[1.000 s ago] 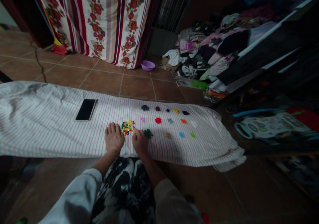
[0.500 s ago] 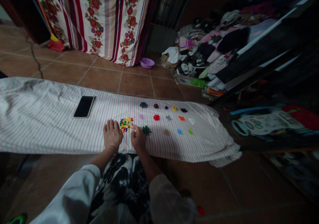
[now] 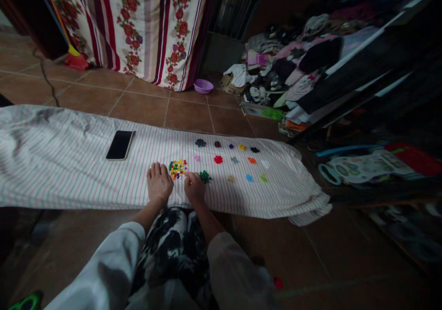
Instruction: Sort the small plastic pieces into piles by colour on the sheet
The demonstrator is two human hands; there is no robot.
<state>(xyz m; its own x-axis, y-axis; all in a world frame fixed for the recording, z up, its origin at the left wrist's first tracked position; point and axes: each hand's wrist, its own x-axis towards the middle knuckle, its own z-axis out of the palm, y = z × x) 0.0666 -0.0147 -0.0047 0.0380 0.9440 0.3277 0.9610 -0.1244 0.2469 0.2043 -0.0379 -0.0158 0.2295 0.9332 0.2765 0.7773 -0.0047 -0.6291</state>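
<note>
A mixed pile of tiny coloured pieces (image 3: 177, 168) lies on the striped cloth between my hands. My left hand (image 3: 159, 181) rests flat on the cloth just left of the pile, palm down. At the pile's lower right edge is my right hand (image 3: 194, 188), fingers curled and the fingertips near the pieces. Whatever it may pinch is too small to make out. Close to its right side sits a dark green heap (image 3: 205, 177). Further right are small single-colour heaps, among them a red heap (image 3: 218, 159), an orange heap (image 3: 252, 160) and a light blue heap (image 3: 249, 178).
A phone (image 3: 120, 145) lies on the striped cloth (image 3: 69, 163) to the left. Beyond the bench, a purple basin (image 3: 203, 86) stands on the tiled floor near a flowered curtain (image 3: 145, 29). Piled clothes (image 3: 293, 66) fill the back right.
The view has shifted slightly. My right hand stays at the pile's right edge, its fingers a little changed in pose. My left hand keeps lying flat beside the pile.
</note>
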